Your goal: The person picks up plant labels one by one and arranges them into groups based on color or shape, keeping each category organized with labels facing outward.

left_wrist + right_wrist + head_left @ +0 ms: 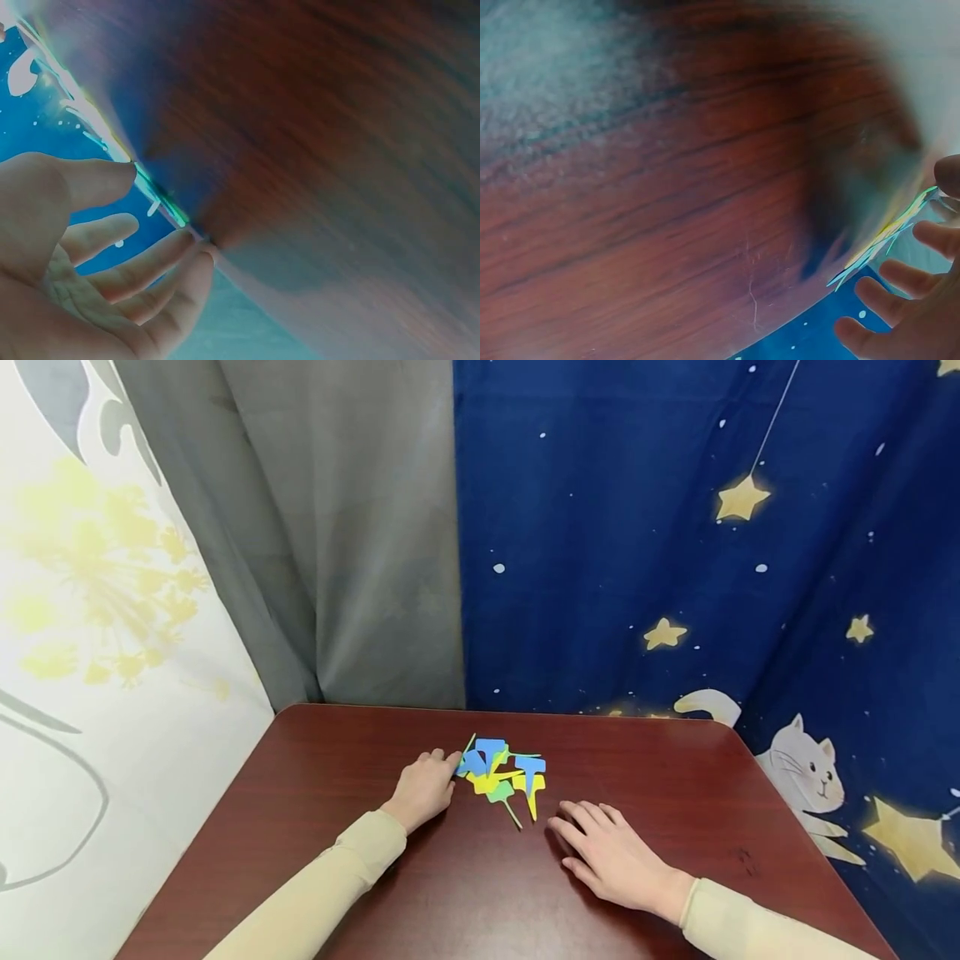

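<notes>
Tags (pixel 483 783) in a small, messy pile on the shiny brown table (pixel 465 893), with the left hand (pixel 422 787) close on one side and the right hand (pixel 611 860) a bit farther off on the other. Blue, yellow and green ones, some on top of others, with thin stems poking out all ways. Left hand right at the pile's left edge, fingers loose and a little bent, tips just beside a blue tag (pixel 472 764); hard to tell if touching it or not. Right hand nearer to the person, fingers spread and loose, with bare table between them and the pile. Nearest to those fingers, the pointy end of a yellow tag (pixel 533 808). At the near side of the pile, a green tag (pixel 500 792), stem aimed down between both hands. Behind the table, a grey curtain (pixel 382 543) and a blue curtain (pixel 600 543) with stars.
</notes>
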A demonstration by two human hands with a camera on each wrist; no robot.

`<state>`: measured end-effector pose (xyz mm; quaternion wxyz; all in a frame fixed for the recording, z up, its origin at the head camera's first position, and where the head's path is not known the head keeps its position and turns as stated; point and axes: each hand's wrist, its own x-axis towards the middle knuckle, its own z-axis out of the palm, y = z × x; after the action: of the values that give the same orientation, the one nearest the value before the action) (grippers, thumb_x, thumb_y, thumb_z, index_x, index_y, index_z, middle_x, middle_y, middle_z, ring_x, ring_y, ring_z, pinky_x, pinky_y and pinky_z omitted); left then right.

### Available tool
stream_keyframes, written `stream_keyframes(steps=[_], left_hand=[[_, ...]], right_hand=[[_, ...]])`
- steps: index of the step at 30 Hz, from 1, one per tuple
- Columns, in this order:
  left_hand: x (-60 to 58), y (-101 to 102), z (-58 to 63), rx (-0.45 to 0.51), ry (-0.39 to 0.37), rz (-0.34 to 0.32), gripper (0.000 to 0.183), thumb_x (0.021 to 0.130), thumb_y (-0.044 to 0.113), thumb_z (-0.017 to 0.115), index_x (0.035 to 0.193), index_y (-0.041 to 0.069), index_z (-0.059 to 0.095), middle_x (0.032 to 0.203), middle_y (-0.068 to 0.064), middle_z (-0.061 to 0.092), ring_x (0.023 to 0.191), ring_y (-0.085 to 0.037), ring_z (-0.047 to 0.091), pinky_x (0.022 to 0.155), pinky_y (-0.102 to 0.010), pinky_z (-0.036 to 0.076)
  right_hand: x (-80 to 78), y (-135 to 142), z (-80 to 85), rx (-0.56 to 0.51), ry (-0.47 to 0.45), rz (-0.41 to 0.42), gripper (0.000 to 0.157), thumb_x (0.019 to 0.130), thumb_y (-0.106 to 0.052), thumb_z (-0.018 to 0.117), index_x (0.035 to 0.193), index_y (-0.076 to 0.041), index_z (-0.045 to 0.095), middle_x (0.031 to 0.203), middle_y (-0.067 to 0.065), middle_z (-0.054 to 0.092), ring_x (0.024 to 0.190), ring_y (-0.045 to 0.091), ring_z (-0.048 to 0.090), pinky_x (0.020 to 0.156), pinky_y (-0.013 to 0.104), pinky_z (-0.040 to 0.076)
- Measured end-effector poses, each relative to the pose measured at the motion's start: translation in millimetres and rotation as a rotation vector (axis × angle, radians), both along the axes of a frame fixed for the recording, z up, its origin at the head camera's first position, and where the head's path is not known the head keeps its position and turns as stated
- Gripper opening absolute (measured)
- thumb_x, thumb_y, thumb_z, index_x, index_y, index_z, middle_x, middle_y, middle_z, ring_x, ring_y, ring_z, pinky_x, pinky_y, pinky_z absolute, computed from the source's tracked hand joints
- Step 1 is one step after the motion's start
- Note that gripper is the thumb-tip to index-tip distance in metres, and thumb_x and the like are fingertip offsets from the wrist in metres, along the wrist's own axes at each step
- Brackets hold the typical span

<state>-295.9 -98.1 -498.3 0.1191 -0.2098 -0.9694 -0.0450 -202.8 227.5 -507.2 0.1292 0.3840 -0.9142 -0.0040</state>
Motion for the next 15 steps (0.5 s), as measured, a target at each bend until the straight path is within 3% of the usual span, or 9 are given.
stream_keyframes(steps=[6, 15], left_hand=[[-1.4, 3.5, -1.3, -0.022, 0.008, 0.007, 0.042, 0.082, 0.016, 0.063, 0.123, 0.013, 0.056, 0.103, -0.011, 0.057, 0.087, -0.025, 0.052, 0.056, -0.037, 0.051], [-9.1, 4.7, -6.4, -0.026, 0.036, -0.064, 0.033, 0.078, 0.001, 0.061, 0.109, 0.012, 0.062, 0.087, -0.01, 0.057, 0.075, -0.023, 0.051, 0.059, -0.033, 0.05]], right_hand=[[-3.8, -2.2, -0.4, -0.001, 0.022, 0.022, 0.057, 0.086, -0.041, 0.057, 0.137, -0.021, 0.041, 0.138, 0.007, 0.038, 0.122, 0.025, 0.036, 0.094, 0.052, 0.031], [-5.1, -9.0, -2.1, -0.02, 0.016, 0.027, 0.057, 0.085, -0.039, 0.058, 0.137, -0.022, 0.041, 0.138, 0.007, 0.037, 0.122, 0.026, 0.036, 0.093, 0.053, 0.032]])
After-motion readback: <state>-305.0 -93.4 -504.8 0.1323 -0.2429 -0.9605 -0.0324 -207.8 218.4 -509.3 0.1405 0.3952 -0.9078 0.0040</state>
